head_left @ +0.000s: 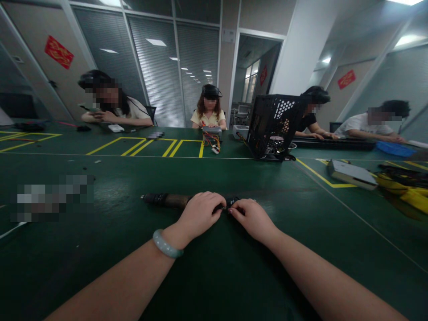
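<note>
Head view: both hands meet on a dark cylindrical tool lying across the green table. The left hand curls closed over it; the right hand pinches its end. Behind, a black perforated case holds parts too dim to identify.

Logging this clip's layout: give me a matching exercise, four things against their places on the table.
Things:
1. dark rod
2. black mesh case
3. grey flat box
4. blue tray

Places:
A. far right, by a seated person's hands
B. under both hands, left hand and right hand
C. right, on a yellow line
D. centre-right, upright

Pairs: 1-B, 2-D, 3-C, 4-A
</note>
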{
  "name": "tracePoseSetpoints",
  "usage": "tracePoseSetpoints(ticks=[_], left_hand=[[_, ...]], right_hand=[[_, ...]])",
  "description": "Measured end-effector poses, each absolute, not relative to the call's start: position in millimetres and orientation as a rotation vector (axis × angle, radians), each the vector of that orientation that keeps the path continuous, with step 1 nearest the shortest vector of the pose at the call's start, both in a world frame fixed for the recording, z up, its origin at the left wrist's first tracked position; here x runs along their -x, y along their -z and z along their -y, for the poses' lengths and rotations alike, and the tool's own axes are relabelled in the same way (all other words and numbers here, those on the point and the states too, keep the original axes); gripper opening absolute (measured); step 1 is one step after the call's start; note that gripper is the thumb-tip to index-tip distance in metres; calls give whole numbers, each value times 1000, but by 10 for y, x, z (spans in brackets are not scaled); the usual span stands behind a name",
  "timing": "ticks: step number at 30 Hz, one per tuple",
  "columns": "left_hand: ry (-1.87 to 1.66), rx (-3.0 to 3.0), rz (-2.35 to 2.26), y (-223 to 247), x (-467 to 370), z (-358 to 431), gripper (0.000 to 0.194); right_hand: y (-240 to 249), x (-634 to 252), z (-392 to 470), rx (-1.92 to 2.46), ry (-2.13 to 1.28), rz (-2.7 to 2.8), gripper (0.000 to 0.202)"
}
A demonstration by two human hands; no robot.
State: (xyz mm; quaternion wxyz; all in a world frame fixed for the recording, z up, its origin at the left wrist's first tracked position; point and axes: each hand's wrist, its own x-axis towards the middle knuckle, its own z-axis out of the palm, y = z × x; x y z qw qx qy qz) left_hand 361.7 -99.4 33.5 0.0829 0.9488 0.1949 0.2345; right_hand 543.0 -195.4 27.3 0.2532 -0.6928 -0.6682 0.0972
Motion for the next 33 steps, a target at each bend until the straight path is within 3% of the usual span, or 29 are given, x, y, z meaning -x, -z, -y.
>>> tracePoseSetpoints(ticks=[33], left_hand=[[-723, -2833, -613, -338, -3617, 995, 21]], right_hand=[[-241, -5458, 1950, 1859, -271, 1825, 19]])
